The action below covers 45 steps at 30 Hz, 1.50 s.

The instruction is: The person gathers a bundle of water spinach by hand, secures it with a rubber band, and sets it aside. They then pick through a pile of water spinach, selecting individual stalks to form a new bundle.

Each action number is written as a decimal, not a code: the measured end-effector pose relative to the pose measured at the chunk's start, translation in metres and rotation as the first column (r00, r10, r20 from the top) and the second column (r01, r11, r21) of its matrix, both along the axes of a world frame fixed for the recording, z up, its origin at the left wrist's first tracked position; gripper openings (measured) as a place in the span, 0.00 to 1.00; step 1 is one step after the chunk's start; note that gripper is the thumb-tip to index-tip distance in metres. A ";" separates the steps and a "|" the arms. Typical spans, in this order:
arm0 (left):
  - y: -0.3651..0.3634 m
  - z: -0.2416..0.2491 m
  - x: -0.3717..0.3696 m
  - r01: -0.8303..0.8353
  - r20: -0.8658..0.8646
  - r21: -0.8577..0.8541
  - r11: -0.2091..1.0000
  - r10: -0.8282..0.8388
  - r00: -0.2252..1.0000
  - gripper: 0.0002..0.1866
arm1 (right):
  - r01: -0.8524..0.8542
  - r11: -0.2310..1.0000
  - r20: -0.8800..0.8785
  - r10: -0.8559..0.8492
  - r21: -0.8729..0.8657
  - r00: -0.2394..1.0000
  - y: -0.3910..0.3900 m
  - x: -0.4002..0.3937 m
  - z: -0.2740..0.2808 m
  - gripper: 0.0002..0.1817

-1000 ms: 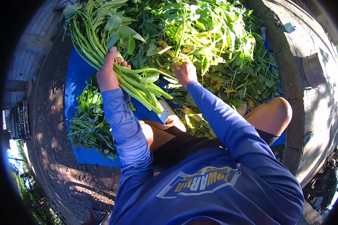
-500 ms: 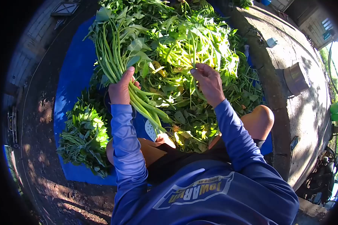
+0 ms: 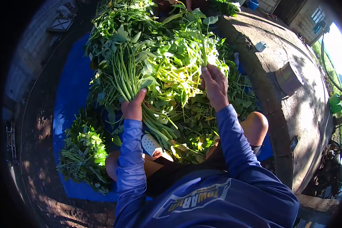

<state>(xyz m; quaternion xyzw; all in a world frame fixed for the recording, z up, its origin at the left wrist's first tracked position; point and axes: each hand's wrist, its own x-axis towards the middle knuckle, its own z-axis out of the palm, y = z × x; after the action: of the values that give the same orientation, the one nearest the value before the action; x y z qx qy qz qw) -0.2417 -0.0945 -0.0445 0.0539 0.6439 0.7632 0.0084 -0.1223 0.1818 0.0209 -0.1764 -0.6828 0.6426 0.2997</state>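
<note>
Over blue sheeting, left grip clasps bundled stems partway down, right grip apparently one stalk low.

A blue sheet on dark ground bears a large leafy heap and a smaller green pile.

The left fingers grip a stem bundle, the right fingers a leafy stem, above heaped greens.

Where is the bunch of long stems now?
In the head view, the bunch is in the left hand, left of centre, lower ends beside the white shoe.
</note>
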 end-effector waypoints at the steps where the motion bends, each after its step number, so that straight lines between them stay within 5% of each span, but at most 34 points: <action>1: 0.000 0.009 0.005 0.037 0.077 0.005 0.999 -0.037 0.996 0.20 | 0.010 1.000 0.023 -0.011 0.027 1.000 0.009 0.000 -0.001 0.20; 3: 0.005 0.029 0.019 0.083 0.207 0.005 0.997 -0.082 0.975 0.22 | 0.033 0.997 0.039 -0.035 0.068 0.999 0.012 0.002 0.002 0.23; 7: 0.013 -0.001 0.017 0.060 0.147 0.000 0.998 -0.060 0.987 0.15 | 0.095 0.994 -0.122 -0.088 0.052 0.989 0.019 -0.003 -0.011 0.19; 13: 0.025 0.026 0.035 0.093 0.198 0.019 0.995 -0.095 0.976 0.12 | 0.101 0.992 0.013 -0.100 -0.073 0.995 0.023 0.005 -0.006 0.18; 17: 0.020 0.012 0.026 0.095 0.146 -0.007 0.995 -0.093 0.985 0.12 | 0.273 0.911 0.005 -0.288 0.308 0.958 0.084 0.002 -0.036 0.14; 20: 0.017 0.025 0.031 0.090 0.209 0.004 0.996 -0.089 0.974 0.15 | 0.348 0.888 0.102 -0.393 0.302 0.914 0.118 0.023 -0.006 0.14; 24: 0.023 0.034 0.028 0.073 0.227 0.036 0.997 -0.080 0.971 0.18 | 0.354 0.786 0.151 -0.485 0.506 0.861 0.156 0.045 -0.005 0.20; 28: 0.031 0.036 0.026 0.067 0.261 0.036 0.997 -0.074 0.963 0.18 | 0.366 0.858 0.233 -0.463 0.361 0.855 0.162 0.060 0.001 0.23; 29: 0.032 0.035 0.025 0.077 0.241 0.025 0.997 -0.081 0.967 0.19 | 0.380 0.794 0.147 -0.497 0.474 0.855 0.170 0.061 -0.010 0.25; 33: 0.043 0.040 0.028 0.114 0.241 -0.020 0.993 -0.106 0.965 0.18 | 0.334 0.784 0.288 -0.531 0.524 0.797 0.165 0.081 -0.001 0.27; 37: 0.056 0.040 0.031 0.147 0.260 -0.090 0.985 -0.119 0.958 0.17 | 0.405 0.747 0.162 -0.556 0.527 0.815 0.170 0.087 -0.014 0.21; 41: 0.069 0.041 0.038 0.175 0.267 -0.113 0.978 -0.139 0.954 0.18 | 0.190 0.961 0.112 -0.170 -0.203 0.979 0.158 0.098 0.000 0.08; 44: 0.080 0.030 0.038 0.211 0.211 -0.068 0.975 -0.193 0.958 0.19 | 0.155 0.961 0.109 -0.133 -0.227 0.985 0.129 0.095 0.008 0.08; 45: 0.084 0.028 0.041 0.205 0.226 -0.065 0.977 -0.185 0.956 0.19 | 0.163 0.982 0.093 -0.154 -0.096 0.984 0.112 0.092 0.011 0.08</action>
<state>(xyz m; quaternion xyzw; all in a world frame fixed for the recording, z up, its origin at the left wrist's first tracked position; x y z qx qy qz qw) -0.2011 -0.0102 -0.0160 0.0324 0.6633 0.7310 0.1568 -0.0306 0.2942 0.0322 -0.2726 -0.6447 0.6430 0.3109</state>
